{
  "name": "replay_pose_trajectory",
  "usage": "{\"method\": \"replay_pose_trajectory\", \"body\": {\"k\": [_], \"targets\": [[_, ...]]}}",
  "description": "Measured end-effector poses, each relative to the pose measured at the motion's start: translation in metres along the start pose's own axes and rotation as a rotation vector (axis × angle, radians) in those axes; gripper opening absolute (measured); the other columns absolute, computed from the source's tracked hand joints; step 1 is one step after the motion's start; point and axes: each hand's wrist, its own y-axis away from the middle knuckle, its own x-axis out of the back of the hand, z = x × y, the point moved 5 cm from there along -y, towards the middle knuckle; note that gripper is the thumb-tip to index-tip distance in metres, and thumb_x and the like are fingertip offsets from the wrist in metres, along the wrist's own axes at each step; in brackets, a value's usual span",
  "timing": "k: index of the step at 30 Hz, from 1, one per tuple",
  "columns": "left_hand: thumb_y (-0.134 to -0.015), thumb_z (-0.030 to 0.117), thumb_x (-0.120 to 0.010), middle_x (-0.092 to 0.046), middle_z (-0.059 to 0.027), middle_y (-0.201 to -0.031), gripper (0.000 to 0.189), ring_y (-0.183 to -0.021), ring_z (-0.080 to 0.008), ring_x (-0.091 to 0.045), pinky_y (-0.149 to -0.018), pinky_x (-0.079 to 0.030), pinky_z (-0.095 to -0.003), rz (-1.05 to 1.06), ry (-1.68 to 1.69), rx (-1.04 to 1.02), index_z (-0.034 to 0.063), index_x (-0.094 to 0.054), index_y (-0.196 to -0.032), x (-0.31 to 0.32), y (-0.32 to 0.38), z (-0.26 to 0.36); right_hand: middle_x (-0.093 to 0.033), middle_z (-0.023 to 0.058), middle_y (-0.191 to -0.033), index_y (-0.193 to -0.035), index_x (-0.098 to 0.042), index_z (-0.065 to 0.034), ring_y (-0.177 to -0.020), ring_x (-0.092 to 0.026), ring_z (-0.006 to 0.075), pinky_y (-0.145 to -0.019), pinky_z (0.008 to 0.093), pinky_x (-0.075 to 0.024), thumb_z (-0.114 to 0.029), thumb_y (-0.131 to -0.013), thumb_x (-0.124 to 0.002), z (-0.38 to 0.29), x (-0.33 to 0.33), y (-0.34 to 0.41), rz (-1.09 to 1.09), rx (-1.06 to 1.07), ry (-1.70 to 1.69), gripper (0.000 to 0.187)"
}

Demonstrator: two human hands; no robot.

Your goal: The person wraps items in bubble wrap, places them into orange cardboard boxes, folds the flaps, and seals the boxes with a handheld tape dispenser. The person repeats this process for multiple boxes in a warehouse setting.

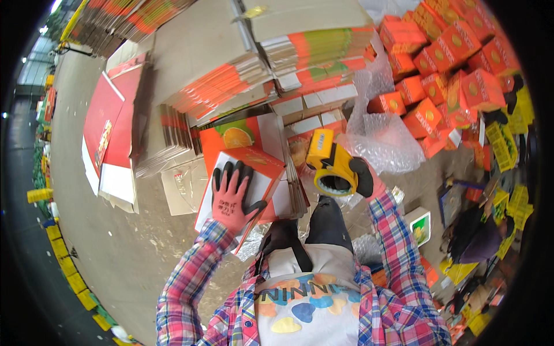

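My left hand (pixel 231 197), in a pink glove with black fingertips, lies spread flat on a folded cardboard carton (pixel 255 173) with a white flap and an orange printed side. Beneath it is a stack of flat cartons (pixel 236 134) with an orange-fruit print. My right hand (pixel 368 177), gloved alike, is closed around a yellow tape dispenser (pixel 324 151) with a roll of tape in it, held to the right of the stack above my knee. The fingers behind the dispenser are partly hidden.
Bundles of flattened cartons (pixel 225 86) stand ahead. Bubble wrap (pixel 381 138) hangs beside a heap of closed orange boxes (pixel 450 47) at the upper right. A red carton (pixel 117 125) stands on the left. Another person (pixel 471 233) is at the right among yellow crates (pixel 502 147).
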Motion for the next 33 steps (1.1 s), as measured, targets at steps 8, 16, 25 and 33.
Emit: {"method": "replay_pose_trajectory", "body": {"k": [8, 16, 25, 33], "targets": [[-0.098, 0.027, -0.055, -0.047, -0.0167, -0.145, 0.043, -0.137, -0.0345, -0.040, -0.117, -0.026, -0.0467, 0.465, 0.769, 0.185, 0.0046, -0.056, -0.134, 0.015, -0.025, -0.014, -0.067, 0.0116, -0.120, -0.129, -0.058, 0.0016, -0.109, -0.066, 0.0220, -0.095, 0.0349, -0.0529, -0.033, -0.088, -0.071, -0.004, -0.086, 0.004, -0.127, -0.010, 0.253, 0.055], [-0.102, 0.026, -0.056, -0.069, -0.0067, -0.106, 0.037, -0.099, -0.0120, -0.063, -0.089, -0.050, -0.0292, -0.112, 1.890, 0.222, 0.0017, -0.062, -0.129, 0.045, 0.049, -0.044, -0.069, 0.0089, -0.109, -0.117, -0.065, 0.0042, -0.100, -0.063, 0.0157, -0.088, 0.0297, -0.0494, -0.030, -0.089, -0.071, 0.002, -0.178, -0.015, -0.252, -0.069, 0.926, 0.045], [-0.099, 0.022, -0.059, -0.071, -0.0098, -0.096, 0.029, -0.087, -0.0168, -0.067, -0.083, -0.052, -0.0278, 0.635, 1.600, 0.665, -0.0037, -0.066, -0.109, 0.022, 0.138, -0.229, -0.068, 0.0039, -0.102, -0.116, -0.065, 0.0039, -0.092, -0.061, 0.0093, -0.081, 0.0267, -0.0504, -0.016, -0.087, -0.075, -0.025, -0.241, -0.012, -0.009, -0.066, 1.257, 0.037], [-0.097, 0.026, -0.060, -0.066, -0.0010, -0.073, 0.027, -0.053, -0.0061, -0.048, -0.049, -0.038, -0.0257, 0.514, 1.456, 0.721, 0.0024, -0.071, -0.090, -0.090, 0.129, -0.269, -0.068, 0.0016, -0.088, -0.106, -0.068, 0.0047, -0.081, -0.058, 0.0066, -0.072, 0.0251, -0.0484, -0.023, -0.089, -0.075, -0.036, -0.233, -0.013, 0.040, -0.251, 1.404, 0.033]]}}
